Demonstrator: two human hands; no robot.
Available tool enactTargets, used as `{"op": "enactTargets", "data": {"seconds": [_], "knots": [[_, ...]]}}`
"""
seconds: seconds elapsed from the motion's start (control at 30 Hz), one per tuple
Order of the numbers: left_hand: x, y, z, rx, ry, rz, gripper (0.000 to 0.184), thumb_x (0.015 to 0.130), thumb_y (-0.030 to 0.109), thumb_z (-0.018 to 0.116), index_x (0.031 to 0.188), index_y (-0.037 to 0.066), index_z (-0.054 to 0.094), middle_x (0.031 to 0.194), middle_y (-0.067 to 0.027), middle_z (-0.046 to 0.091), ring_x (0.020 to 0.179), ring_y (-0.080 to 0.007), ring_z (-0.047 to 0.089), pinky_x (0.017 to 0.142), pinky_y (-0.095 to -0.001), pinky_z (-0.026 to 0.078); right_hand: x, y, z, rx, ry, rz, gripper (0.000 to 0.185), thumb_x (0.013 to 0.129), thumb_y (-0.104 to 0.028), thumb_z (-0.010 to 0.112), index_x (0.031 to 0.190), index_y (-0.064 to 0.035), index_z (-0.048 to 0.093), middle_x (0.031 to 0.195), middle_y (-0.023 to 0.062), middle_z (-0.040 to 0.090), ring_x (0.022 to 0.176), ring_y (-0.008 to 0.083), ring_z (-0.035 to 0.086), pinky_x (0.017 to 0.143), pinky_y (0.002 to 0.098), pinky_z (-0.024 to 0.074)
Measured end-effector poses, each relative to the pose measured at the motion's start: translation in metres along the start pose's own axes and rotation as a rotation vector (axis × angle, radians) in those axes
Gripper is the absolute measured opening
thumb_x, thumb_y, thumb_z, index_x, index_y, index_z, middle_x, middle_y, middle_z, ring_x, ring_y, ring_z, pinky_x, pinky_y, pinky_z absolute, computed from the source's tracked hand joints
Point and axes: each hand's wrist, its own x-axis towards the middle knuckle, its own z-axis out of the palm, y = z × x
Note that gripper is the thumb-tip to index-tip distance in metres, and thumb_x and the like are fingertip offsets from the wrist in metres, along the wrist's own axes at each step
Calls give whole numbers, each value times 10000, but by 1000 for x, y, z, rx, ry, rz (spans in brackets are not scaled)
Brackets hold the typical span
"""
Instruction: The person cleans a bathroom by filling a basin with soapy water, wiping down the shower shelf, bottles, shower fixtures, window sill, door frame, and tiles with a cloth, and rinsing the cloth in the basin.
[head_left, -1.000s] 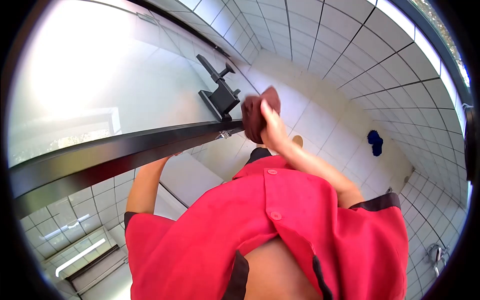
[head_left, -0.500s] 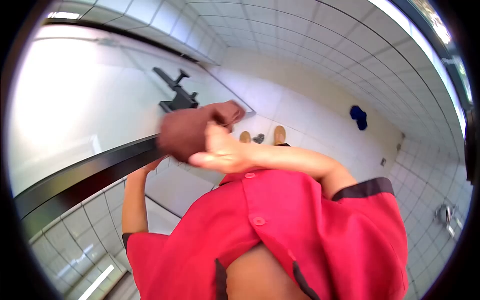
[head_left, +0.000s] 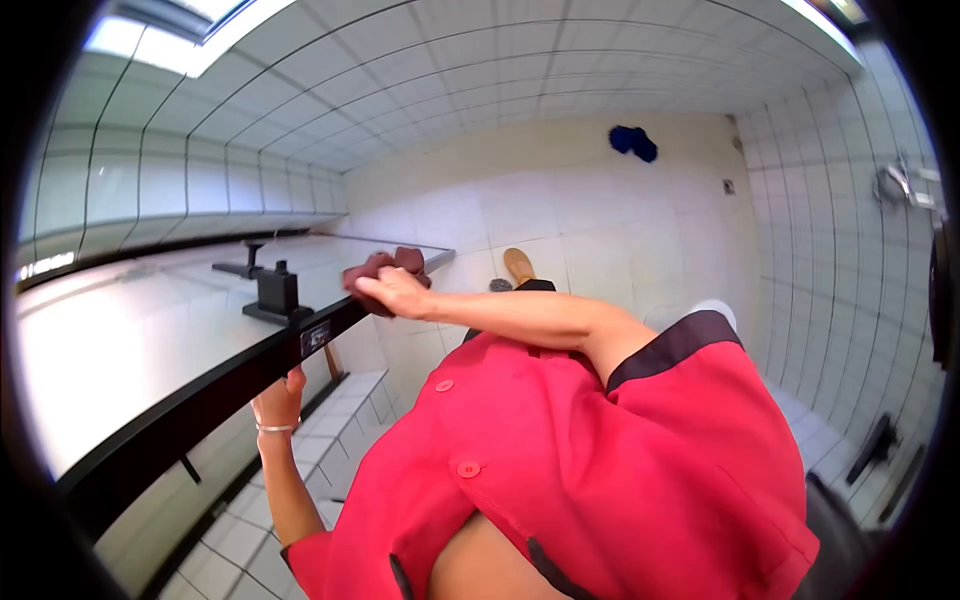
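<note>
My right hand [head_left: 400,292] is closed on a bunched brown cloth [head_left: 372,272], which lies against the far end of the black door edge [head_left: 190,400]. Below that edge, on its near side, is my left hand [head_left: 280,400] with a bracelet at the wrist; its fingers are partly hidden behind the frame. A black handle with a lock body [head_left: 277,292] stands out from the pale glossy door panel [head_left: 110,345]. The latch plate [head_left: 315,339] shows in the edge between my hands.
Dark blue objects [head_left: 633,143] lie on the tiled floor [head_left: 600,215] by the far wall. A tan shoe [head_left: 518,265] shows below me beside a grey drain cover [head_left: 500,285]. A metal tap [head_left: 900,185] is on the right wall. A window is at top left.
The cloth and my right hand have passed over the handle area and are now at the door edge beyond the latch. My view has turned, and more of my left hand shows.
</note>
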Motion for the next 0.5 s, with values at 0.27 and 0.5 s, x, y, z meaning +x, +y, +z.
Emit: {"op": "enactTargets", "data": {"seconds": [0.27, 0.5], "knots": [[4, -3, 18, 226, 412, 132, 377, 749, 232, 527, 1032, -18, 523, 984, -227, 530, 938, -399, 468, 865, -462, 320, -34, 30, -31, 591, 376, 3, 256, 806, -274, 487, 802, -34, 574, 752, 41, 579, 646, 121, 534, 552, 255, 415], [-67, 55, 108, -467, 145, 255, 405, 750, 137, 597, 1081, -14, 418, 903, -144, 482, 872, -274, 458, 819, -365, 353, -192, 27, -118, 1040, 335, -55, 353, 882, -338, 455, 969, -7, 540, 878, 54, 565, 764, 133, 539, 710, 287, 445]]}}
